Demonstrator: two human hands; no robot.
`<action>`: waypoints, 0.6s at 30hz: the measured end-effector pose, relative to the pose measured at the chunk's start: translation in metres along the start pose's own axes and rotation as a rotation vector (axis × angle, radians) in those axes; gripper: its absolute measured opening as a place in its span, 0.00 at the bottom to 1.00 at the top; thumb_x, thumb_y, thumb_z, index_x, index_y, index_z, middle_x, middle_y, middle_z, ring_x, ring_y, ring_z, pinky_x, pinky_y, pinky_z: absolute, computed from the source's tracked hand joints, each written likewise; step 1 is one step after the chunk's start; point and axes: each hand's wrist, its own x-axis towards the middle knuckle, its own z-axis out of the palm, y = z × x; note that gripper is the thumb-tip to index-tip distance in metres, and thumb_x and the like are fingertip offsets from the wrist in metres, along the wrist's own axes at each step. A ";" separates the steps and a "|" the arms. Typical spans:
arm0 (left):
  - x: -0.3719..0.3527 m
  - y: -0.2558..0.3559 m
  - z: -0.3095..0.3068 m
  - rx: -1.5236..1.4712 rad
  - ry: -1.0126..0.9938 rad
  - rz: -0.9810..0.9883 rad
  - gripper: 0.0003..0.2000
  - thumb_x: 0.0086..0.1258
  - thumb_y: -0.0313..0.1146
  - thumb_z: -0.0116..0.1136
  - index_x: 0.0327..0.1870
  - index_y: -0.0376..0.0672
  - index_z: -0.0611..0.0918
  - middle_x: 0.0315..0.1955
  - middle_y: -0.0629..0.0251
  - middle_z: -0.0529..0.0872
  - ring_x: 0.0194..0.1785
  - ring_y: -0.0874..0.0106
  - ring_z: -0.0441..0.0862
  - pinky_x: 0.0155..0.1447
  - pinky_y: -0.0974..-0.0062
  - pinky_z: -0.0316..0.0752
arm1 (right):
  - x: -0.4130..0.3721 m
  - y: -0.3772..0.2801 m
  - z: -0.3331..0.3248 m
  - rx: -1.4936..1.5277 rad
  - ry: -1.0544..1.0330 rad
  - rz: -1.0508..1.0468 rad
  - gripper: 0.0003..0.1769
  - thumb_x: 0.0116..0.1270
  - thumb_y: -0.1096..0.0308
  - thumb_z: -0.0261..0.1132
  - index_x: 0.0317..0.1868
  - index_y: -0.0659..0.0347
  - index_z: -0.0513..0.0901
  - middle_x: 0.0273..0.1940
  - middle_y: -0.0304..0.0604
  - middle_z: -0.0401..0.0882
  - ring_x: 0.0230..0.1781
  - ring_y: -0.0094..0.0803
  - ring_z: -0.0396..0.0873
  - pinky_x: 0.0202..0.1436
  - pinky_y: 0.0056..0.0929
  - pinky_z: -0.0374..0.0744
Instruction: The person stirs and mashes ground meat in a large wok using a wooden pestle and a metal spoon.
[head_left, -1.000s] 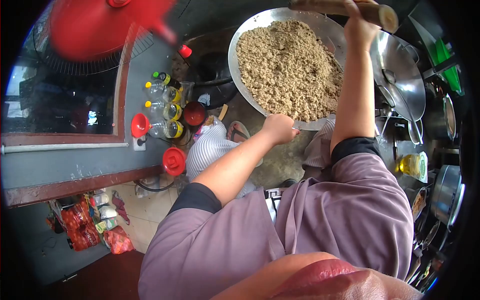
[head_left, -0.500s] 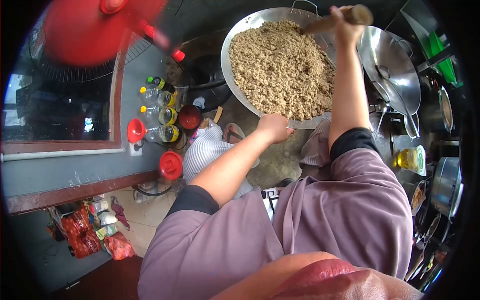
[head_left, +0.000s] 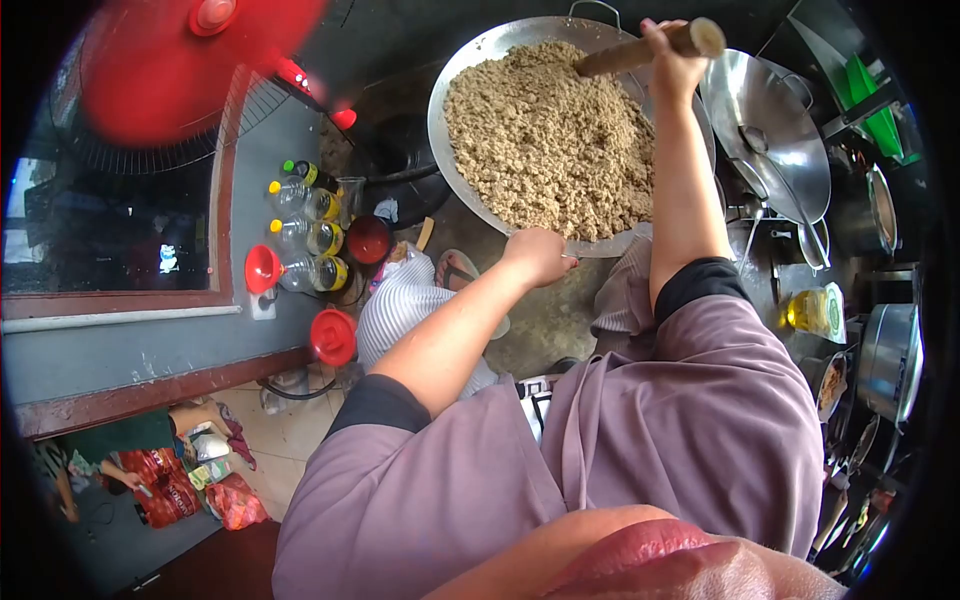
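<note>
A large metal wok [head_left: 452, 100], full of crumbly light-brown food [head_left: 550, 140], sits in front of me. My left hand [head_left: 540, 256] is closed at its near rim, apparently round the wok's handle, which the fingers mostly hide. At the far right of the wok, my right hand [head_left: 678, 62] wraps round a thick, round wooden stick [head_left: 625, 57]. The stick slants, its lower end in the crumbly food and its butt past my hand. A second loop handle [head_left: 596, 8] stands on the far rim.
To the right is another wok [head_left: 795, 130] with a ladle [head_left: 753, 138] in it, and a bag of yellow oil [head_left: 815, 312]. Bottles [head_left: 310, 235], a red funnel [head_left: 263, 268] and a red fan [head_left: 200, 70] are left. Another person's arm [head_left: 118, 472] shows lower left.
The wooden stick and my right hand have shifted; the stick now lies more clearly slanted leftward into the food. My left hand stays at the rim. Another person has come into view lower left.
</note>
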 end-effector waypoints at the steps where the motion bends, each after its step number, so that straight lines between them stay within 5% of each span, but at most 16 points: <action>1: -0.003 0.001 0.003 0.012 -0.015 0.000 0.22 0.65 0.55 0.58 0.34 0.41 0.87 0.31 0.53 0.87 0.42 0.55 0.85 0.48 0.59 0.77 | 0.011 -0.007 -0.005 -0.155 0.064 -0.062 0.12 0.50 0.80 0.75 0.30 0.59 0.79 0.30 0.37 0.80 0.30 0.24 0.78 0.40 0.25 0.77; 5: -0.004 -0.002 0.005 -0.011 0.044 0.032 0.22 0.65 0.55 0.58 0.35 0.42 0.88 0.34 0.54 0.88 0.44 0.56 0.85 0.50 0.60 0.77 | 0.030 -0.149 0.040 0.091 0.148 -0.217 0.11 0.56 0.82 0.68 0.32 0.58 0.74 0.28 0.35 0.74 0.27 0.26 0.74 0.35 0.26 0.74; 7: -0.003 -0.003 0.005 -0.005 0.014 0.013 0.22 0.66 0.55 0.57 0.36 0.42 0.88 0.37 0.56 0.88 0.47 0.58 0.85 0.52 0.60 0.77 | 0.034 -0.142 0.022 -0.096 0.144 -0.004 0.12 0.50 0.79 0.75 0.32 0.59 0.80 0.30 0.37 0.81 0.31 0.24 0.78 0.43 0.26 0.77; 8: -0.003 -0.007 0.011 -0.023 0.096 0.059 0.21 0.65 0.54 0.58 0.34 0.42 0.87 0.32 0.53 0.87 0.42 0.54 0.84 0.48 0.59 0.77 | 0.033 -0.110 0.011 -0.516 0.193 0.055 0.13 0.51 0.79 0.75 0.34 0.60 0.80 0.30 0.37 0.81 0.31 0.25 0.79 0.42 0.25 0.77; 10: -0.003 -0.002 0.006 -0.009 0.030 -0.006 0.21 0.65 0.54 0.58 0.34 0.43 0.88 0.33 0.53 0.87 0.42 0.54 0.84 0.48 0.59 0.77 | -0.005 -0.006 -0.002 -0.513 0.064 0.031 0.14 0.52 0.78 0.75 0.39 0.61 0.80 0.31 0.38 0.81 0.31 0.24 0.79 0.42 0.24 0.77; 11: -0.003 0.000 0.003 0.000 0.005 -0.038 0.21 0.65 0.54 0.58 0.34 0.44 0.88 0.33 0.54 0.87 0.42 0.54 0.84 0.47 0.59 0.77 | -0.026 0.027 -0.005 -0.085 -0.106 -0.057 0.16 0.53 0.77 0.75 0.41 0.62 0.80 0.31 0.38 0.82 0.32 0.24 0.79 0.42 0.24 0.77; 14: -0.002 0.003 0.004 0.013 -0.009 -0.033 0.20 0.65 0.54 0.58 0.34 0.44 0.88 0.33 0.54 0.88 0.43 0.55 0.85 0.47 0.59 0.78 | -0.020 0.008 -0.006 0.088 -0.142 0.105 0.14 0.54 0.75 0.76 0.39 0.62 0.81 0.31 0.38 0.82 0.31 0.24 0.79 0.42 0.25 0.78; 15: -0.002 0.002 0.001 0.012 -0.015 -0.041 0.20 0.65 0.54 0.58 0.34 0.44 0.88 0.33 0.54 0.88 0.42 0.56 0.85 0.47 0.59 0.78 | -0.009 -0.019 -0.007 -0.195 -0.153 0.040 0.11 0.54 0.74 0.77 0.33 0.61 0.82 0.30 0.37 0.82 0.30 0.24 0.79 0.41 0.26 0.78; 18: -0.004 0.000 0.003 0.000 0.046 -0.011 0.20 0.64 0.54 0.58 0.34 0.44 0.88 0.33 0.55 0.88 0.42 0.56 0.85 0.47 0.60 0.78 | 0.024 -0.129 0.014 -0.136 -0.072 -0.112 0.07 0.52 0.74 0.74 0.28 0.64 0.83 0.29 0.38 0.82 0.29 0.26 0.80 0.37 0.27 0.78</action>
